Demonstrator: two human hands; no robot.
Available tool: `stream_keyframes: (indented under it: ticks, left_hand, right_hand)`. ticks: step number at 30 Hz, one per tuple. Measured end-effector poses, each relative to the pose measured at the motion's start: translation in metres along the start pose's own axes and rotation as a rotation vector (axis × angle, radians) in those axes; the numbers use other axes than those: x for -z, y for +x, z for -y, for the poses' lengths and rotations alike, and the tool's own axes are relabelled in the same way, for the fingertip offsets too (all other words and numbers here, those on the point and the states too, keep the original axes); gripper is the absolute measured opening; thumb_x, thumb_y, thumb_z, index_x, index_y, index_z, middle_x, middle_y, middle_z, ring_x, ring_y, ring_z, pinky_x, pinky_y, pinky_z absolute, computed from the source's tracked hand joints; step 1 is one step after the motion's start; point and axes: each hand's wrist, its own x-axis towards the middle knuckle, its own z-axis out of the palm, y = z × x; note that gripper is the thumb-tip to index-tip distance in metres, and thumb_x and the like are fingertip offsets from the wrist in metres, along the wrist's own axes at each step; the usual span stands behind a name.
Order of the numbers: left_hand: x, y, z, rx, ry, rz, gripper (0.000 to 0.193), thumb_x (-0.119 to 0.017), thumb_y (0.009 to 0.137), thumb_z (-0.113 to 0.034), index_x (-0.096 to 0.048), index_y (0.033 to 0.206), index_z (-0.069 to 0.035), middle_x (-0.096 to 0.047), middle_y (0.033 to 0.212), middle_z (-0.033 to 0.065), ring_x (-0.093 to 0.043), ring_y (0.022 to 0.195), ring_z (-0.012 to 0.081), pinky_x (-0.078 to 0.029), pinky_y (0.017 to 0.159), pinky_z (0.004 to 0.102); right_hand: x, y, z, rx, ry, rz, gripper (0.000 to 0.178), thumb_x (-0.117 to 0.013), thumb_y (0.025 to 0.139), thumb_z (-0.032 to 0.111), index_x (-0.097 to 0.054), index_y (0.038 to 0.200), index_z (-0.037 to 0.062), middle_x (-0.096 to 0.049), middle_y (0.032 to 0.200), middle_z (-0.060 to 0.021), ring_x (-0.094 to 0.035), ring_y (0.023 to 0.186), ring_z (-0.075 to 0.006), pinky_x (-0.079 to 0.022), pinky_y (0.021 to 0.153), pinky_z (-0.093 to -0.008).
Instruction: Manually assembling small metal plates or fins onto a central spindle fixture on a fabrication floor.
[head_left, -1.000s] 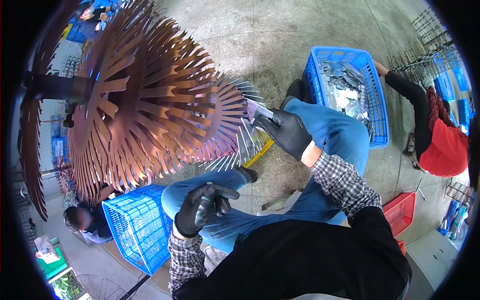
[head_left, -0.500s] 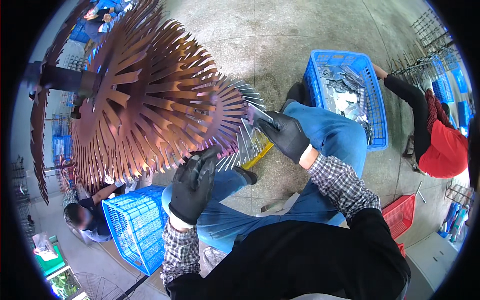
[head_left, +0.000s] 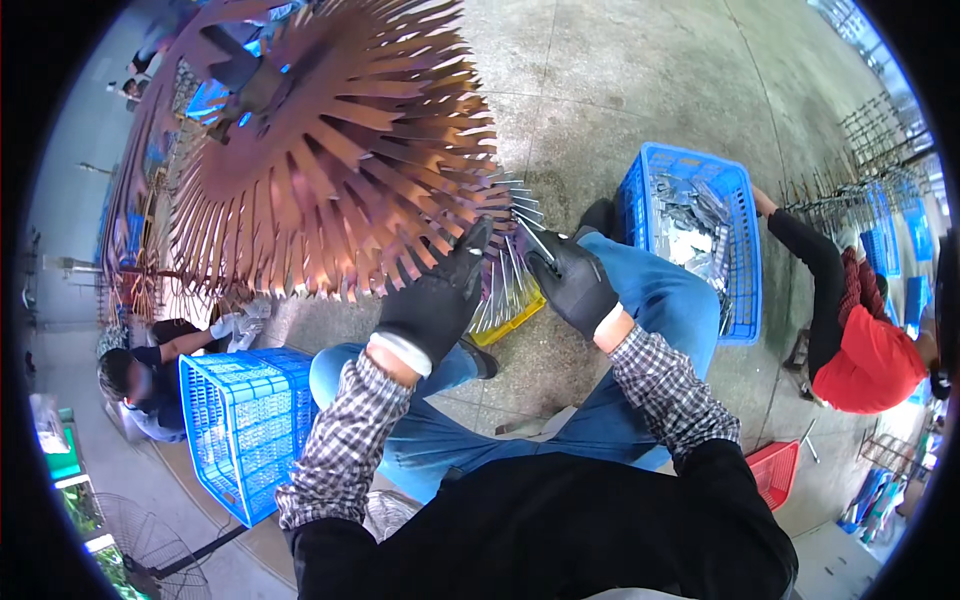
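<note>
A large rack of stacked copper-brown toothed discs (head_left: pixel 300 170) fills the upper left, its prongs fanning outward. Silver prongs (head_left: pixel 497 295) show at its lower right end, between my hands. My left hand (head_left: pixel 430 305), in a black glove, is against the rack's lower edge with its fingers closed among the prong tips; what they grip is hidden. Beside those silver prongs, my right hand (head_left: pixel 575 285), gloved in black too, pinches a thin flat metal piece (head_left: pixel 538 243), seen nearly edge-on.
A blue crate (head_left: pixel 745 215) of flat metal pieces stands right of my knee, a co-worker's hand (head_left: pixel 765 203) at its rim. Another blue crate (head_left: pixel 235 430) stands left, near a seated person (head_left: pixel 150 400). Under the rack lies a yellow tray (head_left: pixel 512 325); a red crate (head_left: pixel 775 475) sits lower right.
The rack's discs have shifted and tilted in view. My left hand has moved up and right to the prongs, closer to my right hand. The metal piece has turned nearly edge-on.
</note>
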Motion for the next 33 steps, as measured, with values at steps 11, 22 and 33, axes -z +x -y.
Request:
stream_keyframes:
  ticks: [11,22,33]
  left_hand:
    - [-0.019,0.015,-0.004,-0.038,-0.008,0.001,0.058,-0.054,0.092,-0.016,-0.05,0.15,-0.014,-0.059,0.139,0.0165,-0.065,0.11,0.0349,-0.055,0.085,0.0417]
    - [-0.023,0.022,-0.001,-0.025,-0.045,0.02,0.058,-0.053,0.093,-0.016,-0.049,0.15,-0.013,-0.055,0.143,0.0172,-0.064,0.113,0.0356,-0.055,0.087,0.0425]
    - [-0.019,0.021,0.008,-0.153,-0.064,-0.094,0.052,-0.059,0.087,-0.018,-0.061,0.139,-0.009,-0.063,0.131,0.0156,-0.063,0.096,0.0321,-0.05,0.083,0.0439]
  right_hand:
    - [-0.001,0.002,-0.002,0.053,-0.088,0.034,0.035,-0.064,0.094,0.011,-0.066,0.128,0.0032,-0.072,0.114,-0.0164,-0.068,0.089,-0.034,-0.053,0.079,-0.0375]
    - [-0.001,0.003,0.005,0.055,-0.219,0.093,0.039,-0.061,0.095,0.011,-0.062,0.134,0.0039,-0.071,0.112,-0.0171,-0.067,0.091,-0.0352,-0.053,0.08,-0.0392]
    - [0.005,-0.001,-0.01,0.205,-0.264,0.152,0.048,-0.061,0.095,0.02,-0.054,0.139,0.003,-0.069,0.105,-0.0198,-0.065,0.094,-0.0372,-0.052,0.08,-0.0424]
